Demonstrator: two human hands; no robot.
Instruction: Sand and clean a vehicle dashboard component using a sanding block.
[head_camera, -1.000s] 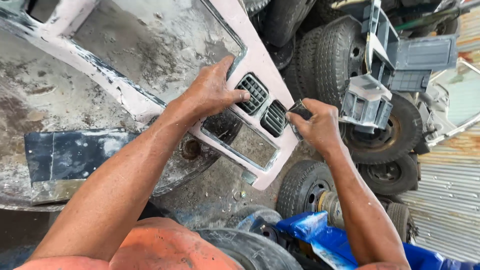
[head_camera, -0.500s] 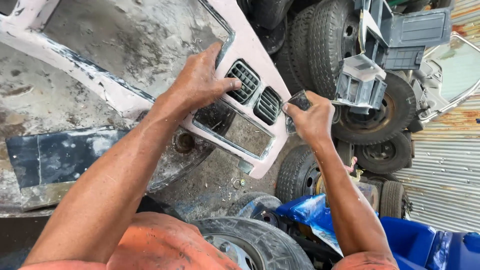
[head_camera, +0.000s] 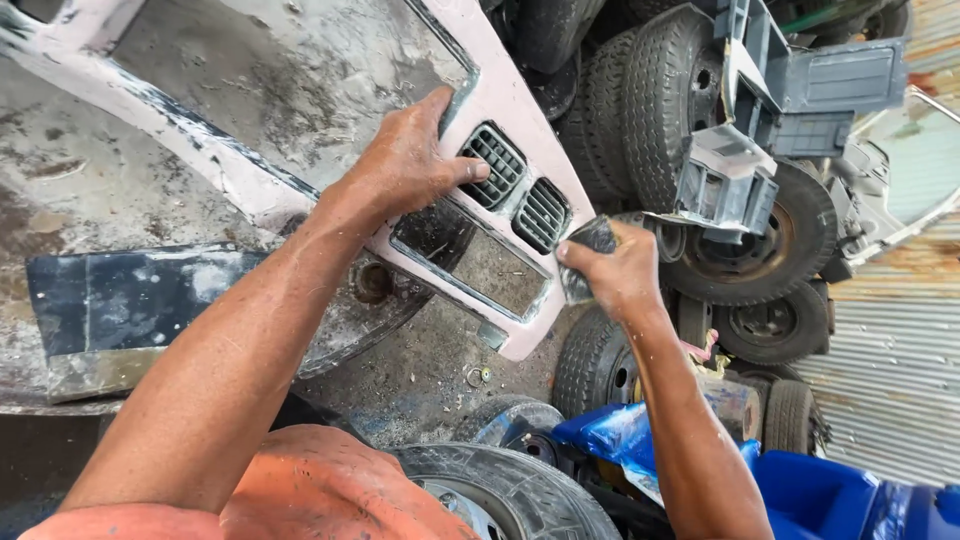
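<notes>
Hands (head_camera: 420, 165) on pink panel (head_camera: 520, 110), w/ sanding pad (head_camera: 590, 240)

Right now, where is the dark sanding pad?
In the head view, the dark sanding pad is pinched in the right hand, against the right edge of the pink vent panel, beside its two vent grilles.
</notes>
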